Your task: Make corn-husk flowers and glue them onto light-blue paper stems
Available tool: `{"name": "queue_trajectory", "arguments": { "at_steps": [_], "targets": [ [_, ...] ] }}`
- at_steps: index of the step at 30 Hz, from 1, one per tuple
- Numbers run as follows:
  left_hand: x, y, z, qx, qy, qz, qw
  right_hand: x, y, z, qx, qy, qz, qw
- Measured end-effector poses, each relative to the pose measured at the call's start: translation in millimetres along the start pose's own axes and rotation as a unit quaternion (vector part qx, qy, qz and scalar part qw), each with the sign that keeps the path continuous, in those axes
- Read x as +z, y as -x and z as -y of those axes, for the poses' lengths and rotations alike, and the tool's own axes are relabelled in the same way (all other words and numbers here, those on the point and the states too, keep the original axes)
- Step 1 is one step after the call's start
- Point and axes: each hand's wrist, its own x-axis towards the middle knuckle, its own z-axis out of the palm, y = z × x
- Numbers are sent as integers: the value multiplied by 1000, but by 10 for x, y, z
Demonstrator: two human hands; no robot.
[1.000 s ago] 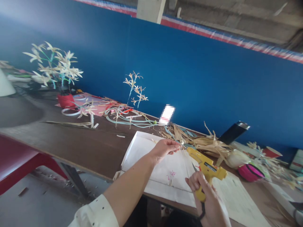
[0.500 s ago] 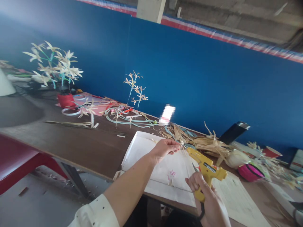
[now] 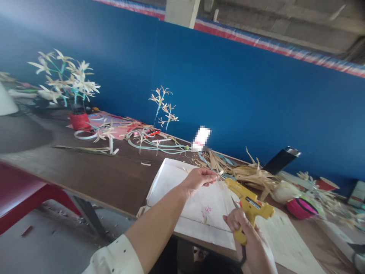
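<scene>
In my right hand (image 3: 245,232) is a yellow glue gun (image 3: 251,201), its nozzle pointing left and away from me. My left hand (image 3: 199,178) is closed in a pinch just beside the nozzle tip. A small pale piece (image 3: 220,173) shows at those fingertips, too small to name; I cannot tell whether it touches the nozzle. Below both hands lies a white cardboard sheet (image 3: 188,213) with pink handwriting. A pointed metal blade shows beside the glue gun, close to my right hand; its handle is hidden.
Dried husks (image 3: 248,173) lie behind the glue gun, near a black tumbler (image 3: 282,160). A pink pouch (image 3: 302,207) is at the right. Further left are coiled pale-green tubing (image 3: 159,148), a red pot (image 3: 80,121) of husk flowers and a red chair (image 3: 25,194). A blue partition (image 3: 228,95) borders the table.
Both hands stay almost in place. The small pale piece at my left fingertips has turned slightly.
</scene>
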Motion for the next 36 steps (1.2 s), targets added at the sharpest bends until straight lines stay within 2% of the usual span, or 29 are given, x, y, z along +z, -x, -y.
{"name": "queue_trajectory", "arguments": {
  "at_steps": [13,22,30,36],
  "targets": [
    [5,2,8,-3,4,-4,1000,58,17,46,-8,-24,-24,999],
    [8,3,1,-4,9,-3,1000,-4,-18,-10,-11,20,-4,1000],
    [10,4,-10,-9,3,-10,1000,21,0,38,-15,26,-11,999],
    [11,-10,9,4,6,-3,1000,12,-1,28,-4,31,-46,998]
  ]
}}
